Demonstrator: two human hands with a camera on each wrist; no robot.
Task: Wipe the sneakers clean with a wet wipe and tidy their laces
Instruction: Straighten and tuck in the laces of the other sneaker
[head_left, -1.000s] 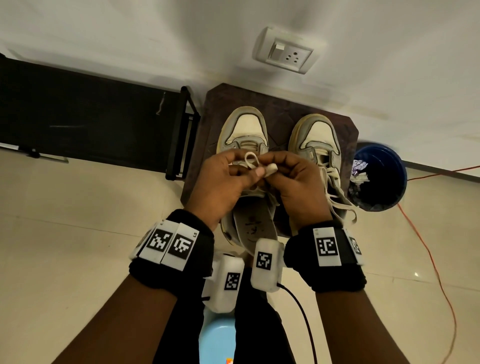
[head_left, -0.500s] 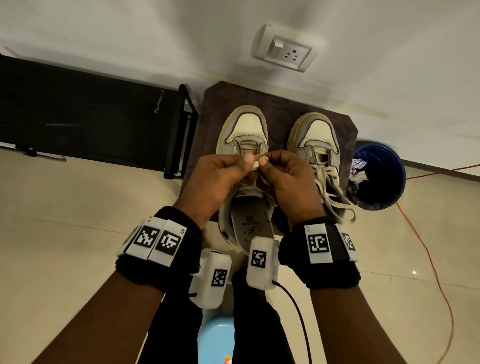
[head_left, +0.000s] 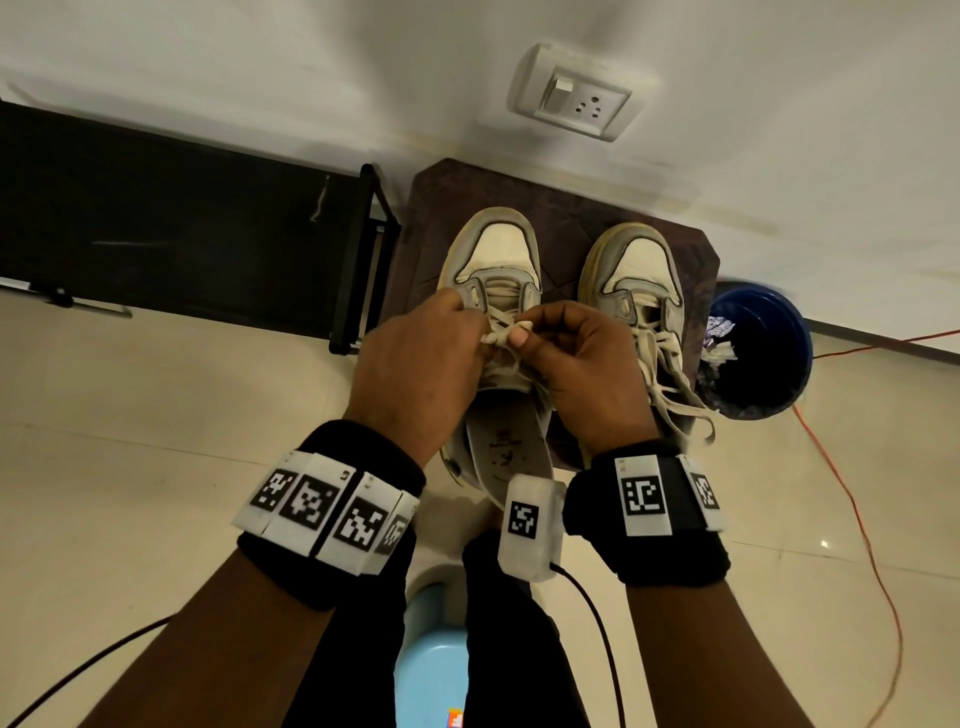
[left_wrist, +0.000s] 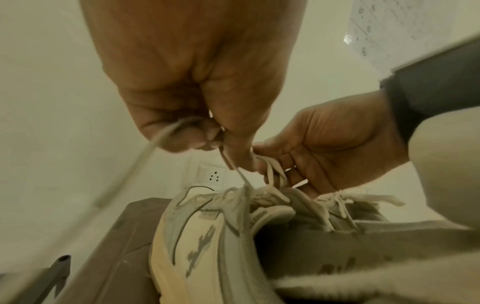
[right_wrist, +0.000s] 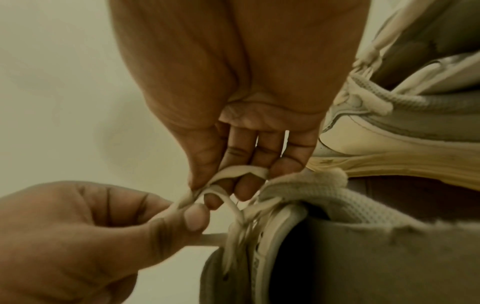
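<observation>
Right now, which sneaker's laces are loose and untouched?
The right sneaker, beside the blue bin; both hands are on the left sneaker's lace.

A socket (head_left: 574, 93) is set in the white wall (head_left: 260, 62); below it lie a brown mat (head_left: 566, 208) and tiled floor (head_left: 130, 441).

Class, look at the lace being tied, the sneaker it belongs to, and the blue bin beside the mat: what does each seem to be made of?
Lace: flat woven fabric, matte cream; its weave texture shows, and both hands pinch it.
Sneaker: smooth leather or synthetic panels, probably, with a yellowed rubbery sole edge.
Blue bin: likely moulded plastic, judging by its glossy, even rim.
</observation>
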